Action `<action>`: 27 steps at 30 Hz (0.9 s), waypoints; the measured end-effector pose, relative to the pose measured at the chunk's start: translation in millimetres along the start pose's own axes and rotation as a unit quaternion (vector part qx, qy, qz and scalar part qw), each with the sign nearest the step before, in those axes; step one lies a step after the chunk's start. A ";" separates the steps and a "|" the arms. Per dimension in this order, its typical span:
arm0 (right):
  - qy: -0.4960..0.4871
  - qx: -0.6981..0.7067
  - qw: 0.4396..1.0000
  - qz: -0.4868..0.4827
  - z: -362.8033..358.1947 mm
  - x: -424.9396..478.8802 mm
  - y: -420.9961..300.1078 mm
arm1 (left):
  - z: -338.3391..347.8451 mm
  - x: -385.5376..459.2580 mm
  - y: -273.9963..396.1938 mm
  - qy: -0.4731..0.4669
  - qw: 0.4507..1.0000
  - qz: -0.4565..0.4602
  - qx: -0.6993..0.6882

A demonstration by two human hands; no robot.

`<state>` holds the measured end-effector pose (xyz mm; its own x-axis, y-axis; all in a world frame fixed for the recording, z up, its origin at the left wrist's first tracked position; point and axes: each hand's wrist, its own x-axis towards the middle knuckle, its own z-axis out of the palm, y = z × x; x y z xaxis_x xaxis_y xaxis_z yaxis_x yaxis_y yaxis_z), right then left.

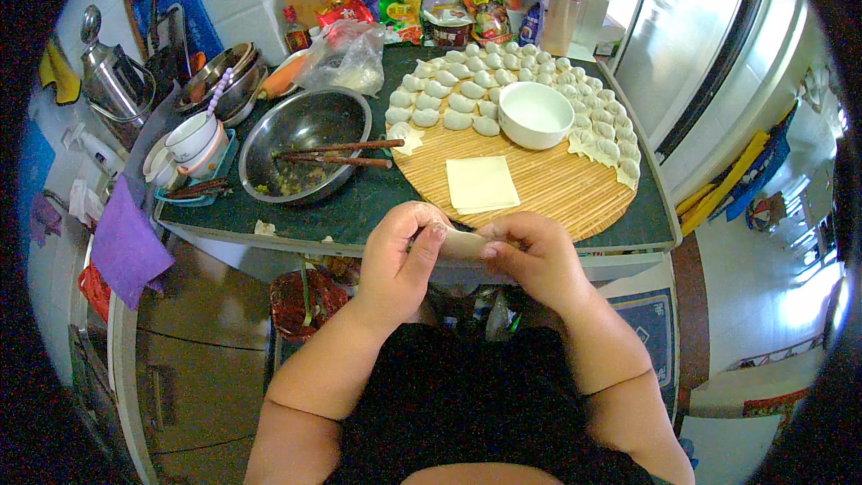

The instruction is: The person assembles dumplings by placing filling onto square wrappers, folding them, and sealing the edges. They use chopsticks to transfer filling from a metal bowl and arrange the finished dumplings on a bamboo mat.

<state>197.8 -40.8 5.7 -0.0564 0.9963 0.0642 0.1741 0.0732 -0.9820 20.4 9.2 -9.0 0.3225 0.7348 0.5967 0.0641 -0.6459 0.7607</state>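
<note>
Between both hands, in front of the counter's edge, is a folded dumpling of pale dough. My left hand grips its left end, thumb on top. The fingers and thumb of my right hand pinch the other end. Just beyond them, square dough wrappers lie stacked on a round slatted mat. Rows of shaped dumplings cover the mat's far part and right side. Among them stands a white bowl; what it holds is hard to make out.
A steel basin with some filling inside and wooden chopsticks across its rim stands left of the mat. Further left are stacked bowls and a steel kettle. Sauce pouches and a plastic bag line the back.
</note>
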 end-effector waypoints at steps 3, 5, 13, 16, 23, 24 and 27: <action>0.025 -0.055 0.997 -0.057 1.2 -0.3 7.9 | 0.0 -2.4 7.2 -0.003 0.998 -0.062 -0.011; 0.016 -0.105 0.992 -0.064 -0.9 -0.5 6.0 | 0.2 -4.1 6.9 0.005 0.997 -0.072 -0.016; -0.009 0.030 0.999 0.007 4.9 2.7 1.1 | 2.5 -6.6 -0.9 -0.041 0.998 -0.051 -0.012; 0.012 -0.084 0.994 -0.065 4.8 2.8 1.7 | 4.5 -7.3 5.5 -0.045 0.993 -0.104 -0.027; -0.010 -0.016 1.000 -0.012 5.5 1.8 8.7 | 0.6 -5.7 7.2 -0.066 0.993 -0.088 0.033; -0.029 0.014 0.999 0.019 5.9 2.0 8.3 | 0.2 -5.9 7.7 -0.070 0.993 -0.095 0.024; -0.016 -0.070 0.997 -0.003 4.7 -0.2 -2.0 | 1.0 -6.4 10.5 -0.062 0.983 -0.159 -0.065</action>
<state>192.9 -41.4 6.9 -0.0881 0.9941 0.0629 0.3094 0.0873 -0.9469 20.0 -2.5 -5.2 0.4181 0.8597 0.2935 0.0610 -0.3489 0.9352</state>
